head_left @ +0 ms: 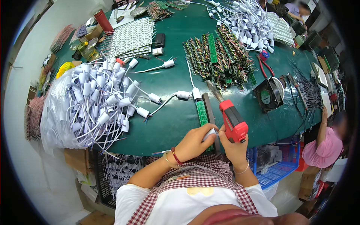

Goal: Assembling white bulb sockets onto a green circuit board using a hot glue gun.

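Between thumb and fingers, my left hand (191, 143) grips a white cylindrical lamp socket (210, 134) over the table's near edge. My right hand (234, 149) is closed close to the socket's right end, and what its fingers pinch is hidden. A red and black gun-shaped tool (233, 119) with a thin metal barrel overlaps the right hand; whether that hand grips it cannot be seen. Just beyond the left hand lies a strip of green circuit boards (201, 112) beside a dark bar (207, 107). A socket with a white cable (196, 94) rests at the strip's far end.
A pile of white cabled sockets (99, 97) fills the left of the green table (168, 127). Beyond are wired circuit boards (217, 56) and another socket pile (243, 22). At right stand a small fan (268, 95), red-handled pliers (265, 66) and a blue crate (277, 168). Other people sit there.
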Demonstrator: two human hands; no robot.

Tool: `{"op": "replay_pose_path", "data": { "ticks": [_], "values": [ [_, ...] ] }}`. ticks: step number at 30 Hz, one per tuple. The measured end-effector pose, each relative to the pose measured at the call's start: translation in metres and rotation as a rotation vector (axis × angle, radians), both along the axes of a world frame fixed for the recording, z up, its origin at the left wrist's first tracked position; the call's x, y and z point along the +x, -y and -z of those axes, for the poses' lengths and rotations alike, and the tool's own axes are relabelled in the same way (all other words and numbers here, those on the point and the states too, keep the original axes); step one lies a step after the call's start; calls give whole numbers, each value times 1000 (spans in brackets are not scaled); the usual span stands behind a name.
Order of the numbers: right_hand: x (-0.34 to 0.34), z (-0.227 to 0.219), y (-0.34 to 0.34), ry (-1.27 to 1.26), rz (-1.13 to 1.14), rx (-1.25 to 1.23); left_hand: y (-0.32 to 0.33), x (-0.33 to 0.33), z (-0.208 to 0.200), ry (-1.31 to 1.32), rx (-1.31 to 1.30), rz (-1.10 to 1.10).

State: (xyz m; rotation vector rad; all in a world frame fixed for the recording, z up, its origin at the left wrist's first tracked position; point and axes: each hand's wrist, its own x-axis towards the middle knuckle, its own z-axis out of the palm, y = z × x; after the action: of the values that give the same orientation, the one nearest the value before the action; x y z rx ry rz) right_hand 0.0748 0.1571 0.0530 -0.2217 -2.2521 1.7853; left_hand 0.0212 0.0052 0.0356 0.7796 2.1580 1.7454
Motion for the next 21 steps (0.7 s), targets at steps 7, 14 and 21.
{"op": "replay_pose_path", "data": {
  "ticks": [7,14,21],
  "values": [
    [0,9,6,36,18,-45,-2,-2,0,17,43,-78],
    [-2,9,9,24,11,-28,-3,0,0,-10,7,-115],
    [3,-2,13,30,87,-96,-8,5,-1,41,41,-163]
  ]
}}
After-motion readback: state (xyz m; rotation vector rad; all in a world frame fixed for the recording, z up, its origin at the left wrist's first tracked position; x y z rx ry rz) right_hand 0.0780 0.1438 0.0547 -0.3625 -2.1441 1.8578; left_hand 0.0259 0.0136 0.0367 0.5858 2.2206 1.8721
